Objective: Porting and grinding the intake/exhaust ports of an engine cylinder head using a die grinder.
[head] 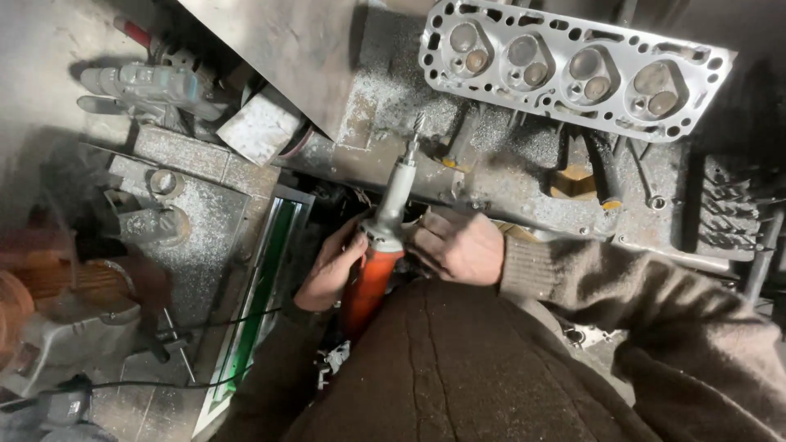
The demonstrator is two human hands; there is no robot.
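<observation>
I hold a die grinder (pixel 383 237) upright in front of my chest, its orange body low and its grey neck rising to a fluted burr (pixel 418 125) at the tip. My left hand (pixel 329 268) wraps around the orange body, fingers closed on it. My right hand (pixel 458 244) closes against the grey collar from the other side, knuckles towards me. The burr points at the metal-dusted workbench (pixel 524 176), short of the aluminium cylinder head (pixel 573 65) that lies beyond with its four combustion chambers facing up. A green-edged tray (pixel 266 278) sits by my left wrist.
</observation>
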